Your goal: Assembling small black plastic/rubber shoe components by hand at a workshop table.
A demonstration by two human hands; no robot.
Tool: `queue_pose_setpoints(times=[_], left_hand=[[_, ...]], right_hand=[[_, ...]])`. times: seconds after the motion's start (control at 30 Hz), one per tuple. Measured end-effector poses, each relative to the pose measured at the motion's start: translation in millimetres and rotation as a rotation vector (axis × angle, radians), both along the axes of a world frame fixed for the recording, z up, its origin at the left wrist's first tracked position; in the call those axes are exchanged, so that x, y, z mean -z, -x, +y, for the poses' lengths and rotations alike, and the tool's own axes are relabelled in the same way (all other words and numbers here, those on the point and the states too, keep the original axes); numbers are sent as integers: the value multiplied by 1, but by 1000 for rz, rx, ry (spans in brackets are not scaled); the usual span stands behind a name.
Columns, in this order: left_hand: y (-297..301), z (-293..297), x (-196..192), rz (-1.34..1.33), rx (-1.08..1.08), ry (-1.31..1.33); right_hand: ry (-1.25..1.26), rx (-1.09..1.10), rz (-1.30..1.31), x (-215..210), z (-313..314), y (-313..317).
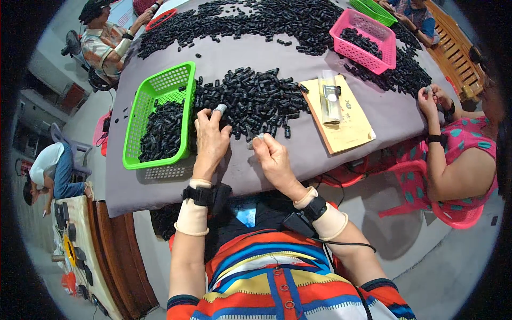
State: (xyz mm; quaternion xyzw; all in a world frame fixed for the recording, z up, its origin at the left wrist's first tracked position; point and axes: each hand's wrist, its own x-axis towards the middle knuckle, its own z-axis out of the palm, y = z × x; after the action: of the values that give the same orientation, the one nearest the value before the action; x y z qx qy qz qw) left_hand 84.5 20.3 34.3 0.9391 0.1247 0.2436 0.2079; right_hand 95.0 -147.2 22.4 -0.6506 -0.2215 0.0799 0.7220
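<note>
A heap of small black plastic parts [250,93] lies on the grey-covered table in front of me. My left hand [210,138] reaches to the heap's near left edge, thumb and fingers apart, a grey cover on one fingertip. To its right, my right hand [274,160] is closed in a pinch at the heap's near edge. Grey wrapping shows at its fingertips; whatever they hold is too small to make out. Beside my left hand stands a green plastic basket [188,114], partly filled with the same black parts.
Right of the heap lies a tan booklet [349,136] with a clear plastic packet [330,101] on it. A pink basket [336,37] holding black parts stands farther right. More black parts [256,21] spread across the far side. A person in pink [458,154] works at the right.
</note>
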Motion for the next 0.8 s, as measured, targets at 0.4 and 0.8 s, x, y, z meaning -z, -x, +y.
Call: queue_pose_setpoints(times=[0.4,0.8], left_hand=[[37,-31,12,-102,190,-19],[104,-13,11,-7,-257,-94]], right_hand=[[-16,-14,38,6,1,-5],[84,-24,-77,11,3,-3]])
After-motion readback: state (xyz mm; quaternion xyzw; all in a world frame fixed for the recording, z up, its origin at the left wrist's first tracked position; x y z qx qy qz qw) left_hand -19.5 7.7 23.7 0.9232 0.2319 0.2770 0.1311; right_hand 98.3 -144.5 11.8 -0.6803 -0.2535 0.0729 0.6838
